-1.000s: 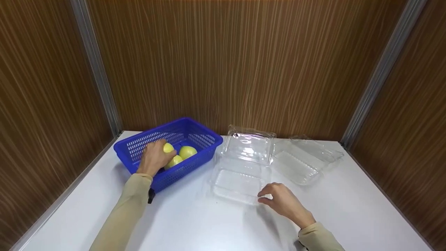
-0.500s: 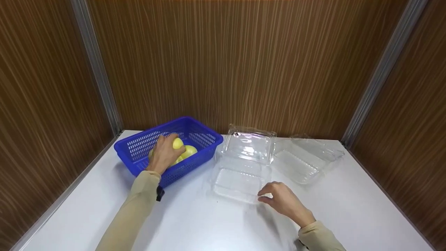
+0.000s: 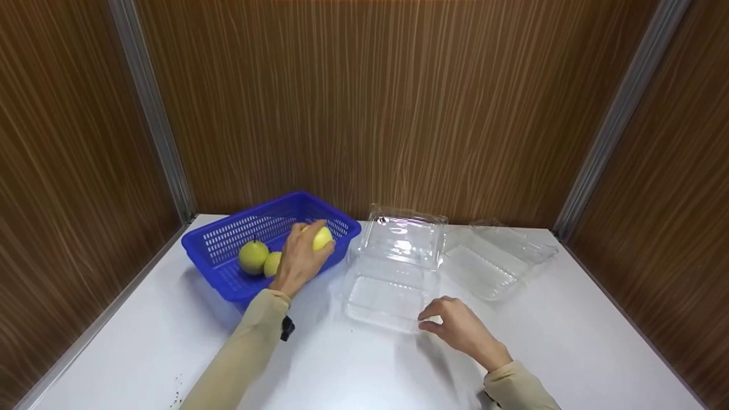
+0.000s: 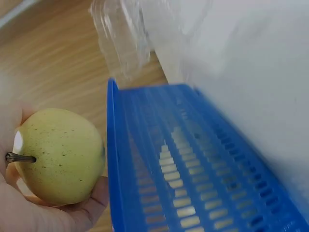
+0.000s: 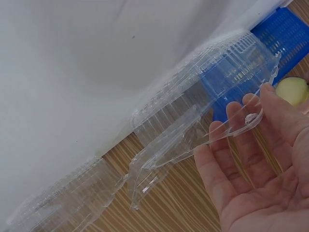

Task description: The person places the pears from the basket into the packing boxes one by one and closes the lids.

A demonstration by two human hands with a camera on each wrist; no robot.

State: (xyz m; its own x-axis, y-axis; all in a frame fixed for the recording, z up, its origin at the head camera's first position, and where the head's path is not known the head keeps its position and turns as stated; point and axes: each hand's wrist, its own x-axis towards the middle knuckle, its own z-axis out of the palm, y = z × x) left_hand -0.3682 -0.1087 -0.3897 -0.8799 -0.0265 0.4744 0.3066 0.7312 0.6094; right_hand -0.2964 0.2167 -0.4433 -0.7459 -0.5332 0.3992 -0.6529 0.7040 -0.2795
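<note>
My left hand [image 3: 297, 256] grips a yellow-green pear [image 3: 322, 238] over the right part of the blue perforated basket [image 3: 219, 283]. In the left wrist view the pear [image 4: 60, 157] shows a brown stem and small specks, with fingers and thumb curled round it. Two more pears, one whole in sight [image 3: 253, 257] and one partly behind the hand [image 3: 272, 264], lie inside the basket. At the near right corner of an opened clear plastic clamshell box [image 3: 386, 299], my right hand [image 3: 460, 329] pinches the rim between thumb and fingers, as the right wrist view [image 5: 256, 169] also shows.
The clamshell's lid [image 3: 403, 239] stands raised at the back. Right of it lies another opened clear box [image 3: 484, 273]. Wood-grain panels [image 3: 398, 102] close in the white table [image 3: 342, 370] at the back and both sides. Small dark crumbs [image 3: 176, 390] dot the near left.
My left hand has lifted the pear and moved right across the basket, uncovering another pear at the left. The right hand keeps its place on the box rim.
</note>
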